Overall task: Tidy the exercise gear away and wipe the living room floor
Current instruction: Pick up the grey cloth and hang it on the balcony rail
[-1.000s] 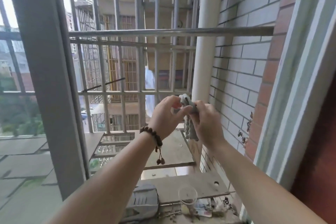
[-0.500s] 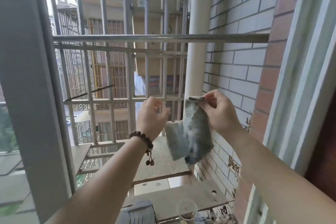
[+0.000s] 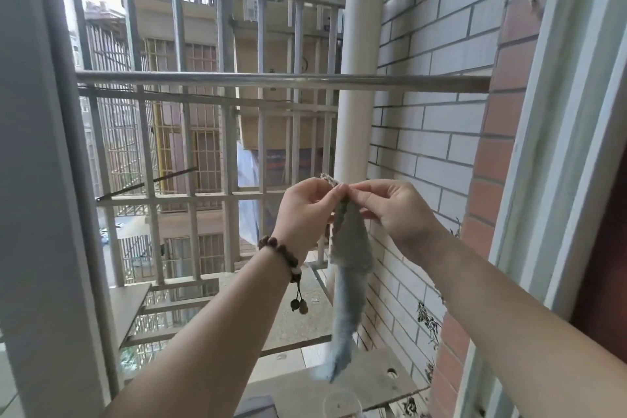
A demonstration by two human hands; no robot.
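- A limp grey-blue cleaning cloth (image 3: 349,285) hangs at the lower centre of the frame, its top edge bunched and its lower end trailing down, blurred at the tip.
- The left hand (image 3: 307,214), just left of centre, is closed with thumb and fingers pinching the cloth's top edge.
- The right hand (image 3: 397,214), just right of centre, is also closed in a pinch on that same top edge; the two sets of fingertips meet there.
- A dark brown wooden bead bracelet (image 3: 280,256) circles the left wrist, with small beads dangling below it.
- A horizontal grey metal rail (image 3: 271,80) crosses the upper middle of the frame, above the hands and apart from the cloth.
- A white vertical drainpipe (image 3: 356,132) stands behind the hands, beside a wall of pale grey bricks (image 3: 434,119) on the right.
- Grey window security bars (image 3: 190,180) fill the left and centre background.
- A clear plastic cup (image 3: 342,404) sits at the bottom edge, below the cloth.
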